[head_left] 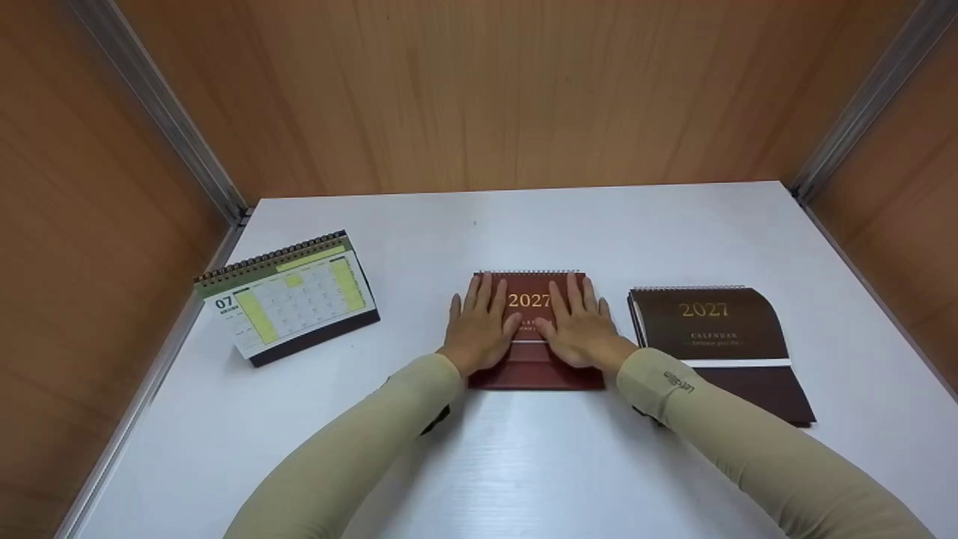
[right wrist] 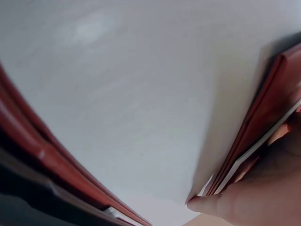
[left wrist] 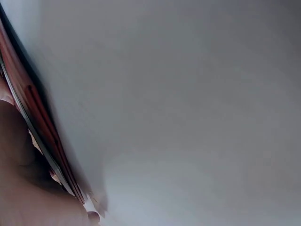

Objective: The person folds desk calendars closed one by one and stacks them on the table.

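A red 2027 desk calendar (head_left: 535,374) with a spiral binding along its far edge lies flat on the table's middle. My left hand (head_left: 483,329) rests on its left half, fingers straight and pointing away from me. On its right half my right hand (head_left: 582,329) lies the same way, and the gold "2027" shows between the two hands. In the left wrist view, the calendar's stacked edge (left wrist: 51,136) appears beside the left hand. The right wrist view shows the right hand (right wrist: 258,197) over the calendar's other edge (right wrist: 254,117).
To the right lies a dark brown 2027 calendar (head_left: 722,326), partly covered by my right sleeve (head_left: 718,404). A green and white calendar (head_left: 299,299) showing month 07 stands tilted at the left. Wooden panels (head_left: 479,97) surround the white table (head_left: 486,464) at back and sides.
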### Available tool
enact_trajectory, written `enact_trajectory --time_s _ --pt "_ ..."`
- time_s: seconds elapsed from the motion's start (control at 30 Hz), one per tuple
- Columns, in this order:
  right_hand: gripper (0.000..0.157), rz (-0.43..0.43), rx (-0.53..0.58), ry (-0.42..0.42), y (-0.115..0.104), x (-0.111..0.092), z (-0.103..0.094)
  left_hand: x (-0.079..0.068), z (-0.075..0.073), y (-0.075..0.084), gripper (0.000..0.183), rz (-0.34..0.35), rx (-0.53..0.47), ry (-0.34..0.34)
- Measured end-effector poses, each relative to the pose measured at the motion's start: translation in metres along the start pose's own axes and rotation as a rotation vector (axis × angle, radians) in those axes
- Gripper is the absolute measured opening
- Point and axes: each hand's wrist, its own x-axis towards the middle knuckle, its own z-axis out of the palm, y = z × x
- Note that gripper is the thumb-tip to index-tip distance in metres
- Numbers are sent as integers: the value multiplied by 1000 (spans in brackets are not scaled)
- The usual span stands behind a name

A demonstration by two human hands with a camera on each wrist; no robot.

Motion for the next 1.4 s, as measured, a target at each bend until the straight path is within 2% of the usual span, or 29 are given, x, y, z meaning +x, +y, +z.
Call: enact_trajectory --time_s 0.37,0.63,1.07,1.4 --pt "78 10 1 -32 2 4 4 4 7 -3 74 15 18 -13" --pt "79 22 -11 -76 7 14 10 -3 -3 1 73 2 30 -40" --pt "79 14 -7 -39 13 18 14 7 3 -2 75 3 39 -61" --pt "79 23 -9 -51 11 16 13 6 1 0 75 6 59 -76"
